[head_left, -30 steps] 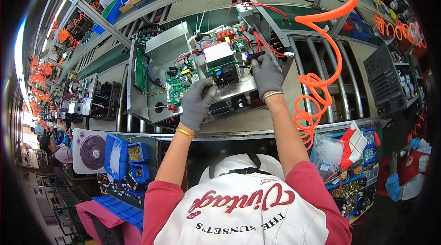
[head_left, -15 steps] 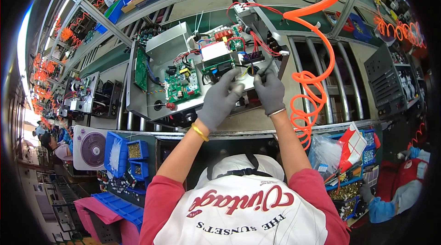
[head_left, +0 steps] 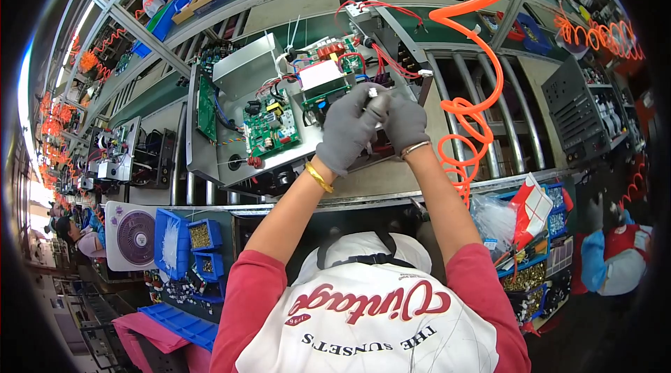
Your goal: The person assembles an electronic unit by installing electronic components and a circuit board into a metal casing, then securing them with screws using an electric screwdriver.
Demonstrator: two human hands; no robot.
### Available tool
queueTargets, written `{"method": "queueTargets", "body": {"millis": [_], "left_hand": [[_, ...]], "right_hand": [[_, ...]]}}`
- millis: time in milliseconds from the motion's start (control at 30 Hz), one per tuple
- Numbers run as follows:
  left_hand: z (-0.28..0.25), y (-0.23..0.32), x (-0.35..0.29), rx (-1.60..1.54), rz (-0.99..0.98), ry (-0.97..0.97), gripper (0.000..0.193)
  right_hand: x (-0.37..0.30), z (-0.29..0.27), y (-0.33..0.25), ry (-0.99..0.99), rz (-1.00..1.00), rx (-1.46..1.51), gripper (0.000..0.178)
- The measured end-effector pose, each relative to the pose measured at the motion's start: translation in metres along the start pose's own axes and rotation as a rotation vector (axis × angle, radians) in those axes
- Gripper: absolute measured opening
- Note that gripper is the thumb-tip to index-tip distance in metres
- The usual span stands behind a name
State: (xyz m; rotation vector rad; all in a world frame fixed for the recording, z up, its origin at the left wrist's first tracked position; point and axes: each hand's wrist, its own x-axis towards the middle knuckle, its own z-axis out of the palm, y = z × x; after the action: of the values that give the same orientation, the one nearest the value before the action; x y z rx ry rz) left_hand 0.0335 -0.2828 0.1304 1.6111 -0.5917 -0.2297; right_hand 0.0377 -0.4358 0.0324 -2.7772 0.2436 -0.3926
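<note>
Both my hands wear grey gloves and meet over the front right part of an open metal chassis [head_left: 210, 162]. My left hand [head_left: 349, 130] is closed, with a small white connector [head_left: 372, 92] showing at its fingertips. Touching it, my right hand [head_left: 405, 121] has its fingers curled in; what they hold is hidden. Inside the chassis, a green circuit board [head_left: 271, 123] lies left of my hands. A white-topped block [head_left: 321, 75] and red wires [head_left: 391, 60] sit just beyond them. A metal bracket panel [head_left: 395, 27] rises at the chassis's right end.
An orange coiled air hose [head_left: 498, 69] hangs down right of the chassis. Metal rollers [head_left: 514, 118] run beneath. Another dark unit [head_left: 581, 114] stands at right. Blue screw bins [head_left: 204, 235] and a fan [head_left: 133, 234] are near left. A co-worker [head_left: 618, 257] is at lower right.
My hands, apart before, have come together; the right moved left and the left rose slightly. A white connector now shows at my left fingertips. The co-worker's arm at lower right has shifted.
</note>
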Motion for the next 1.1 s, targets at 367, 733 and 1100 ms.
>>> {"method": "queueTargets", "body": {"millis": [367, 733, 1100], "left_hand": [[-0.014, -0.024, -0.024, 0.027, 0.012, 0.119, 0.041], [-0.031, -0.037, -0.053, -0.082, -0.172, -0.013, 0.049], [-0.026, -0.024, -0.038, 0.836, 0.316, 0.126, 0.036]], "right_hand": [[-0.004, 0.010, 0.006, 0.209, -0.103, 0.197, 0.014], [-0.046, -0.063, -0.028, 0.164, -0.313, 0.685, 0.023], [-0.067, -0.045, -0.021, 0.012, -0.171, 0.612, 0.019]]}}
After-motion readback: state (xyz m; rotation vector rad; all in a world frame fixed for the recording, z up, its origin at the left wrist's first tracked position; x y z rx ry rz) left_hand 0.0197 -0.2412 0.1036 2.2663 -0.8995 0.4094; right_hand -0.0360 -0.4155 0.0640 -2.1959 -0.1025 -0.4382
